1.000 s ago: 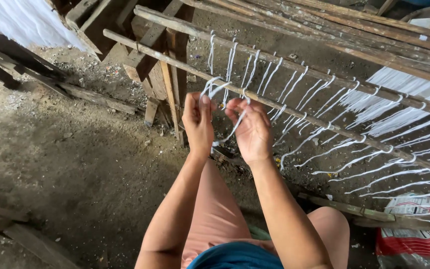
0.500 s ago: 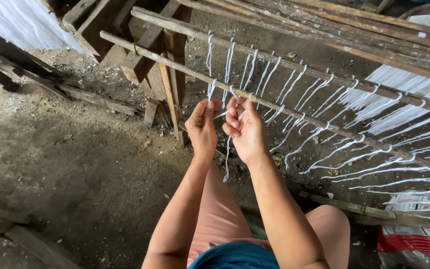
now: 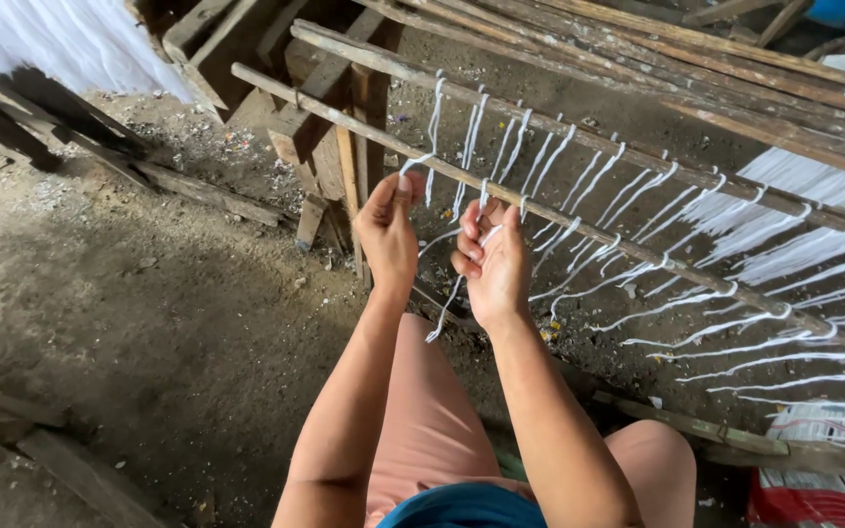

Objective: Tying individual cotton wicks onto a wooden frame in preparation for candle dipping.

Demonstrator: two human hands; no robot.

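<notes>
Head view looks down on two bare hands raised to the nearer wooden rail (image 3: 579,227) of a frame, close to its left end. Left hand (image 3: 388,235) pinches a white cord (image 3: 417,159) at the rail between thumb and fingertips. Right hand (image 3: 494,264), just beside it, grips a second white cord (image 3: 448,305) whose loose tail hangs below the palm. More looped cords (image 3: 638,249) run rightward along the rail above the dirt floor (image 3: 149,323).
</notes>
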